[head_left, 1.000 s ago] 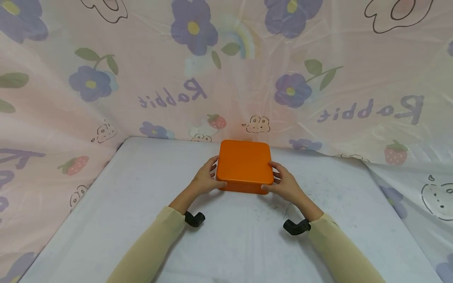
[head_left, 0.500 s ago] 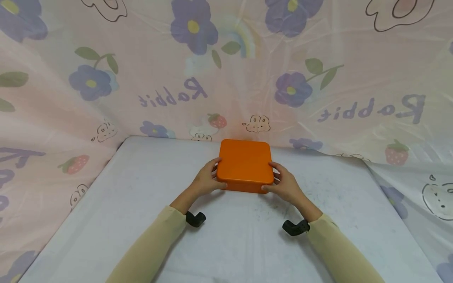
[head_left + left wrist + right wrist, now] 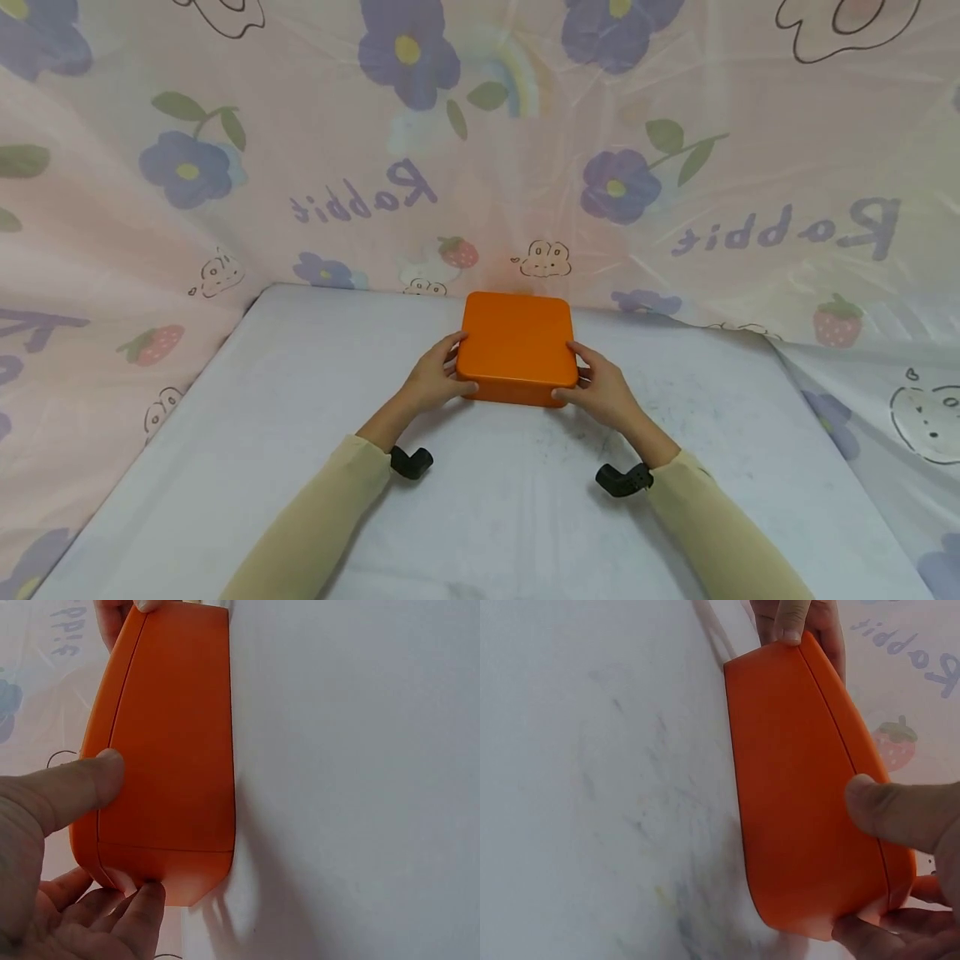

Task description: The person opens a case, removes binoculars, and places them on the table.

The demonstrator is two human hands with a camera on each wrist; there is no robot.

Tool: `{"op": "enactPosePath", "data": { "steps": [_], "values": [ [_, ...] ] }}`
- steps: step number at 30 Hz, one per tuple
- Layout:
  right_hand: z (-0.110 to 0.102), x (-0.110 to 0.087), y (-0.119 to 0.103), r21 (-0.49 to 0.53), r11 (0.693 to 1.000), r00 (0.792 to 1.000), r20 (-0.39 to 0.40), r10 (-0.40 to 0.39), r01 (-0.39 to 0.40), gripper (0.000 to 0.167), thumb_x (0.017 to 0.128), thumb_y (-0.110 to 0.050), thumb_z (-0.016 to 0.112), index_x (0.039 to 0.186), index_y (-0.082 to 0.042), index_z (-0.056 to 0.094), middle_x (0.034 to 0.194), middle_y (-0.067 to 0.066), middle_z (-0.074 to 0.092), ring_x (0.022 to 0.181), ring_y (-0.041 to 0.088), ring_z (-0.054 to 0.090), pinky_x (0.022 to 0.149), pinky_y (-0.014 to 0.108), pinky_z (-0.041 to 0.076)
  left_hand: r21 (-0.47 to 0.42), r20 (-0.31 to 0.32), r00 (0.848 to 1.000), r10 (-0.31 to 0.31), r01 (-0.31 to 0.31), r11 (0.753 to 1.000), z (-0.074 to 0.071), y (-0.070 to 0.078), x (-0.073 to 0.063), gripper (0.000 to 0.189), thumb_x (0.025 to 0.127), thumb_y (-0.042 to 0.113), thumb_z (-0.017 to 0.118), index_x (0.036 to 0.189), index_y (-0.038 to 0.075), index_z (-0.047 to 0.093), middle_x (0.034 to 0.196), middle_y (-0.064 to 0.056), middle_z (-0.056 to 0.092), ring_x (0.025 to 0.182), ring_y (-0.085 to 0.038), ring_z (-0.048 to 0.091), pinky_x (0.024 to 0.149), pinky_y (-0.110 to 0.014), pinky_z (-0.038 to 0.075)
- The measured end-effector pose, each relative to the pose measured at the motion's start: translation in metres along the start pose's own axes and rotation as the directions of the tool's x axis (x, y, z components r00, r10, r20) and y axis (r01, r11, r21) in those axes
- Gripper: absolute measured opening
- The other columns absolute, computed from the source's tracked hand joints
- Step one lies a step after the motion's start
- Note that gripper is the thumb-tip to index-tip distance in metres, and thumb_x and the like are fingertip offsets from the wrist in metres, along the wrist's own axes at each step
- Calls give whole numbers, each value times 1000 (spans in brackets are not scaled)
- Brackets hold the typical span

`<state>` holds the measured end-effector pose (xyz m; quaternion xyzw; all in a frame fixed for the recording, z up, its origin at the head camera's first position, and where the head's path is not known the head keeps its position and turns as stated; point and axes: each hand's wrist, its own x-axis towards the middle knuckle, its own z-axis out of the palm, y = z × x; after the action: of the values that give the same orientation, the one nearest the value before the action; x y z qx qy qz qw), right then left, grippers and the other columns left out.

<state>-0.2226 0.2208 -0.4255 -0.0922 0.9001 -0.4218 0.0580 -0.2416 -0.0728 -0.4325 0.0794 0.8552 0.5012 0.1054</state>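
An orange square box [image 3: 516, 337] with rounded corners sits on the white table near its back edge. A thin seam under the top marks its lid [image 3: 112, 697] from the body. My left hand [image 3: 433, 375] grips the box's left side, thumb on the near wall by the seam and fingers along the side. On the opposite side my right hand [image 3: 603, 387] holds it the same way, its thumb [image 3: 862, 799] lying across the seam. The lid sits down on the body all round where it shows. The box's far wall is hidden.
A pale curtain [image 3: 495, 183] printed with flowers, strawberries and rabbits hangs right behind the box and along both sides. The white tabletop [image 3: 510, 517] has faint grey smudges right of the box. Black curved pieces [image 3: 411, 462] stick out from both wrists.
The head view shifts slightly. My left forefinger's tip has come up onto the lid's edge since the first frame, while the box and right hand stay in place.
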Motion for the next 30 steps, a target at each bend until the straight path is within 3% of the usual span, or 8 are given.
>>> {"op": "enactPosePath", "data": {
  "steps": [9, 30],
  "values": [
    [2, -1, -2, 10, 999, 999, -15, -43, 43, 89, 81, -19, 77, 152, -3, 24, 155, 18, 31, 123, 39, 56, 95, 45, 53, -5, -10, 1000, -14, 14, 1000, -1, 7, -2, 87, 79, 11, 78, 151, 21, 30, 158, -3, 29, 142, -25, 36, 112, -38, 39],
    [2, -4, -7, 28, 999, 999, -23, -42, 42, 87, 82, -13, 75, 150, 3, 25, 154, 22, 30, 122, 42, 55, 93, 46, 54, -58, -12, 999, -37, 36, 998, 1, 10, -4, 86, 79, 10, 78, 151, 21, 33, 160, 3, 24, 144, -25, 33, 113, -39, 37]
  ]
}}
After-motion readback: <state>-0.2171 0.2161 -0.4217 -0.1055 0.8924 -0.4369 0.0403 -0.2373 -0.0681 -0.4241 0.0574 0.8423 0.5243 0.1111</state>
